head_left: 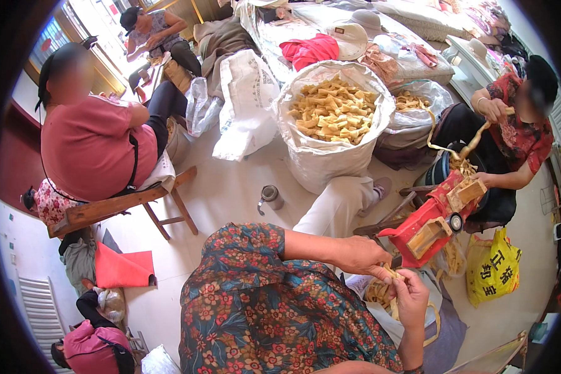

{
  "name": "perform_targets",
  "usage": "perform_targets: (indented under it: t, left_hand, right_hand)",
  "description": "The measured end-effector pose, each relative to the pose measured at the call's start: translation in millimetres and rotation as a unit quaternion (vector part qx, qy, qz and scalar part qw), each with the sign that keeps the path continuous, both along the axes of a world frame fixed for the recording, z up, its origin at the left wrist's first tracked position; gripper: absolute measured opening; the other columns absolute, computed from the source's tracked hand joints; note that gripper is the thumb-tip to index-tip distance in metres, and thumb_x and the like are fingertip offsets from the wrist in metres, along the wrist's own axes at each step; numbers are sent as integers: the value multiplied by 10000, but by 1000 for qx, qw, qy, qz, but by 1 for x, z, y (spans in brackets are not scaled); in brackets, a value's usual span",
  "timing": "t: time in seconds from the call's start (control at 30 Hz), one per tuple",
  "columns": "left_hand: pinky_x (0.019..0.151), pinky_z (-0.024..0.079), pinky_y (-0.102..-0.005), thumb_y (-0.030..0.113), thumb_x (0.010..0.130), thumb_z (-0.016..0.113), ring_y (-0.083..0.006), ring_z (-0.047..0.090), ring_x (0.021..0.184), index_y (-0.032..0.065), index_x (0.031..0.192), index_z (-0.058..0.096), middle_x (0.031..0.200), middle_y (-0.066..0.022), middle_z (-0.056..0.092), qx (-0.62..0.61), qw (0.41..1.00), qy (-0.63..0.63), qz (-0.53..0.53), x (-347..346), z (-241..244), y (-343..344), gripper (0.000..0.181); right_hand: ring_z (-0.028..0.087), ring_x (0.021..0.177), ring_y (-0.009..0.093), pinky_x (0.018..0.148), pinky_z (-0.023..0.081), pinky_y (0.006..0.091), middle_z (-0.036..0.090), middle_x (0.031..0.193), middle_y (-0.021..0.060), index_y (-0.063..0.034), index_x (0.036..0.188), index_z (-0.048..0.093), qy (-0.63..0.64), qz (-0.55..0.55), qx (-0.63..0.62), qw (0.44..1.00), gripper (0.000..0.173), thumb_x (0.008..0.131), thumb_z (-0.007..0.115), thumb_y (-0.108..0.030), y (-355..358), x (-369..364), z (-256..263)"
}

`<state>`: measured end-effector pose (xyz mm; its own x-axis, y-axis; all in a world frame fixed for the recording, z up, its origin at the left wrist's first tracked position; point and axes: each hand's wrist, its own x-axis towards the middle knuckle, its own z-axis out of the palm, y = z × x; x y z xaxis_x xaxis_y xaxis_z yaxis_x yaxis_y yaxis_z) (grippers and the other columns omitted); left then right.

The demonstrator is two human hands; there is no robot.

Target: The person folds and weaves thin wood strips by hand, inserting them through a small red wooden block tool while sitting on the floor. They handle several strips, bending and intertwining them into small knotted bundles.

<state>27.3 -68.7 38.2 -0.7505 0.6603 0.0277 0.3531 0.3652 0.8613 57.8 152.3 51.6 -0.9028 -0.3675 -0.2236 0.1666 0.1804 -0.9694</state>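
My left hand and my right hand meet before my lap. Between their fingertips they pinch a yellow strip that looks like tofu skin; the fingers hide part of it. Just below the hands, more folded yellow strips lie in a pale bag. One long strip loops over the bag's side. Close beyond my left hand is a bench draped with red cloth, bearing two wooden blocks and a small black-rimmed wheel or roll.
A large white woven sack holds many yellow knotted pieces. A metal cup stands on the floor. Across the red cloth a co-worker handles long strips; another person sits on a wooden bench. A yellow bag bears writing.
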Motion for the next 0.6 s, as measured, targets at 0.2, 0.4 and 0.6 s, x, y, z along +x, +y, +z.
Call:
perform_targets:
  t: [0.2, 0.4, 0.6]
  left_hand:
    - [583, 475, -393, 439, 898, 530, -303, 620, 656, 13, 816, 626, 724, -124, 643, 68, 982, -176, -2, 6, -7, 8, 444]
    - [510, 409, -336, 222, 897, 564, -137, 526, 544, -21, 706, 589, 573, -72, 551, 143, 983, -111, -16, 20, 12, 6, 310]
    - [478, 353, -254, 147, 855, 562, -47, 417, 528, -41, 650, 556, 533, -8, 483, 278, 921, -246, -116, 34, 54, -7, 278]
  right_hand:
    - [571, 694, 150, 612, 466, 278, 588, 824, 109, 37, 1008, 569, 185, 65, 140, 970, 230, 805, 646, -40, -12, 6, 6]
    - [590, 601, 199, 582, 459, 315, 576, 678, 99, 3, 873, 530, 75, 143, 141, 977, 98, 874, 557, -91, -20, 15, 29]
    - [551, 620, 353, 556, 433, 395, 540, 697, 158, -14, 837, 529, 312, 188, 138, 921, 104, 848, 583, -101, -20, 31, 58]
